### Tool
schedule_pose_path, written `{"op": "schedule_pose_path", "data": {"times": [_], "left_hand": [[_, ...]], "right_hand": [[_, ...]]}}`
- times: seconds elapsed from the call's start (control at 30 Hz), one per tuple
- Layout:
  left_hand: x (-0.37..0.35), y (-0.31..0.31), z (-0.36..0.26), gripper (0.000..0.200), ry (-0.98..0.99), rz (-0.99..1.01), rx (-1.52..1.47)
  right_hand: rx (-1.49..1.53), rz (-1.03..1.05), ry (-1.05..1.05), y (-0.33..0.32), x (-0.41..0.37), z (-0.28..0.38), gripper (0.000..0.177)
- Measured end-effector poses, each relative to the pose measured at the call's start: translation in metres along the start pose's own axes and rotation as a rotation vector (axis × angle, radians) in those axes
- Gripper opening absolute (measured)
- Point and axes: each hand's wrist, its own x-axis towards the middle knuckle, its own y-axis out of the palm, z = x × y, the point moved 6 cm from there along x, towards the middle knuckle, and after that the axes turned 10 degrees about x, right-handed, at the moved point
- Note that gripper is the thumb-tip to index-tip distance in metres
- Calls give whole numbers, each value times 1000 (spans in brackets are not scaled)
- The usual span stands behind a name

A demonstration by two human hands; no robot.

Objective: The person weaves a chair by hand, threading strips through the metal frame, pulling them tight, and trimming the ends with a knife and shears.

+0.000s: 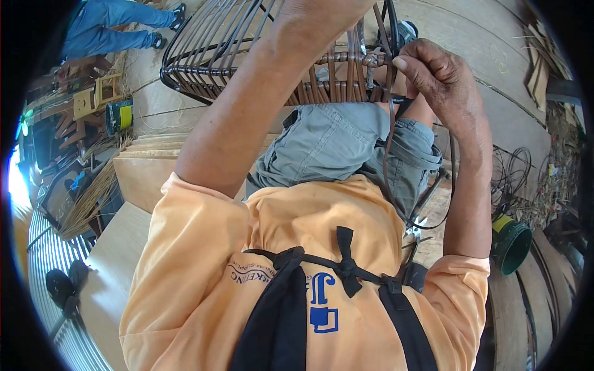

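Caned frame (232, 75) sits across front of lap (322, 139), below left hand (334, 11), reaching right hand (442, 80). Loose strand (388, 145) hangs by right hand, back toward body. Scissors (418, 226) behind right hand, between lap and right arm. Tangled coil (515, 173) right of and behind right hand; right-side bucket (512, 248) farther back, outside right arm. Well left of left hand: left-side bucket (117, 117) on floor (151, 102), board stack (142, 164) behind it, strip bundle (93, 198) left of stack. Other person's legs (120, 28) far left of left hand, beyond frame's left end.
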Motion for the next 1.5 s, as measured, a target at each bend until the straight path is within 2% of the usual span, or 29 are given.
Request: {"op": "schedule_pose_path", "data": {"times": [0.1, 0.2, 0.33, 0.37, 0.5, 0.6, 0.7, 0.8, 0.9, 1.0, 1.13, 1.27, 1.4, 1.5], "left_hand": [[-1, 6, -2, 27, 41, 10, 142], [0, -5, 8, 25, -79, -110, 39], [-4, -39, 51, 23, -387, -300, -317], [-7, -40, 47, 24, -326, -292, -300], [-7, -43, 44, 24, -324, -295, -321], [-7, -46, 50, 24, -329, -320, -390], [-17, -50, 50, 25, -357, -386, -456], [-21, -50, 38, 24, -239, -335, -428], [-24, -50, 26, 25, -156, -348, -365], [-30, -55, 29, 26, -168, -368, -420], [-30, -55, 30, 28, -106, -354, -395], [-43, -61, 31, 29, -194, -394, -502], [-48, -74, 46, 28, -116, -334, -498], [-52, -76, 50, 26, -134, -344, -523]], "right_hand": [[23, -8, -27, 0, -1, -3, 19], [-21, 15, 16, -1, 0, 0, 19], [17, 4, 70, -1, 1, -2, 18], [12, 3, 69, -2, 1, -3, 18], [18, -6, 81, 0, 2, 0, 18], [-57, 23, 88, -1, 4, 4, 19], [-213, -12, 189, -1, -1, 15, 20], [-263, -10, 233, 0, 0, 18, 21], [-179, 61, 64, -4, 6, 10, 22], [-114, 187, 58, -8, 11, 5, 22], [128, 234, 232, -7, 12, 1, 20], [252, 253, 300, -16, 10, -3, 19], [303, 221, 347, -16, 7, -12, 18], [244, 174, 271, -14, 7, -12, 18]]}}
